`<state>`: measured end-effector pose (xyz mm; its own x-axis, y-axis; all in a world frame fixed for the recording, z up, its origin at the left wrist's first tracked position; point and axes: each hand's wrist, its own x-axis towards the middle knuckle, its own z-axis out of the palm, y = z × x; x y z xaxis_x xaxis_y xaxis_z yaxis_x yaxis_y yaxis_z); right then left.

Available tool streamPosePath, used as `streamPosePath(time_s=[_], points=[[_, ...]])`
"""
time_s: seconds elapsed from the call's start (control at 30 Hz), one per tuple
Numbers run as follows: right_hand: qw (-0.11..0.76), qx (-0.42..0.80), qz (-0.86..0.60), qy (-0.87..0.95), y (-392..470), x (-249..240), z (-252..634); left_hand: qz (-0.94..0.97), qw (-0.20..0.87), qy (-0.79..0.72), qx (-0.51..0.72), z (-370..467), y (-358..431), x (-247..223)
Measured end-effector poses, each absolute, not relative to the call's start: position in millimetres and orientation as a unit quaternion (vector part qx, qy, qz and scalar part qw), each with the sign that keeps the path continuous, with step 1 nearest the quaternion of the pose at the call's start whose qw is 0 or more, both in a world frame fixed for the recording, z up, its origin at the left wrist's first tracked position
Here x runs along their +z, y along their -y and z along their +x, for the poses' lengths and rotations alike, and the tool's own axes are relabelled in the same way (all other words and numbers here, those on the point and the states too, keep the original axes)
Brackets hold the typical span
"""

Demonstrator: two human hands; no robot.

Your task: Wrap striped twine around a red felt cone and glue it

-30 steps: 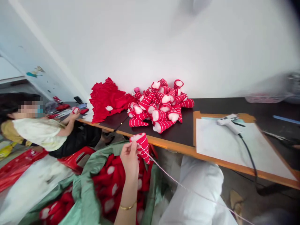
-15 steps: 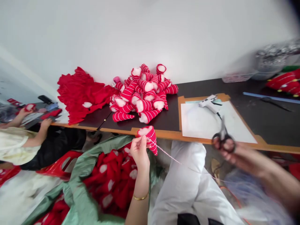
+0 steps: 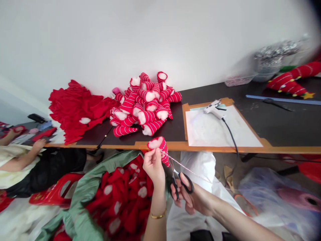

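Observation:
My left hand (image 3: pixel 153 164) pinches a small red stuffed felt cone (image 3: pixel 165 146) with white filling at its wide end. Red-and-white twisted string (image 3: pixel 184 166) winds around the cone and trails off to the lower right. In my right hand (image 3: pixel 189 200) is a pair of black-handled scissors (image 3: pixel 187 184), fingers through the loops. Its blades sit apart, close to the cone's tip and beside the string. Whether they touch the string I cannot tell. Behind the cone, a heap of similar string-wound red cones (image 3: pixel 130 102) lies on the dark table (image 3: pixel 175 130).
Red fabric pieces (image 3: pixel 75 110) are piled left of the heap. A white glue gun (image 3: pixel 215 108) rests on white paper (image 3: pixel 218 130), its cable hanging over the table edge. Below, a green sack (image 3: pixel 87 201) holds stuffed red pieces (image 3: pixel 125 204). A co-worker (image 3: pixel 25 160) sits at left.
My right hand has brought the scissors from over the paper down and left to the cone's tip. My left hand still holds the cone. The view has turned slightly right.

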<state>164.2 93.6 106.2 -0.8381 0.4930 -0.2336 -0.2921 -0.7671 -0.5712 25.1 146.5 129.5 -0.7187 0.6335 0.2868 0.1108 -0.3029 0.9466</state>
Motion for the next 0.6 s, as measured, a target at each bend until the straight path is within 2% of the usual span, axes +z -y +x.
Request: streamPosePath(time_s=[0.27, 0.6], points=[[0.263, 0.891, -0.226, 0.292, -101.9, 105.9, 151.3, 0.325, 0.168, -0.570, 0.736, 27.5, -141.4, 129.2], [0.280, 0.877, -0.258, 0.293, -107.0, 111.5, 146.6, 0.329, 0.187, -0.581, 0.720, 26.6, -136.0, 123.8]])
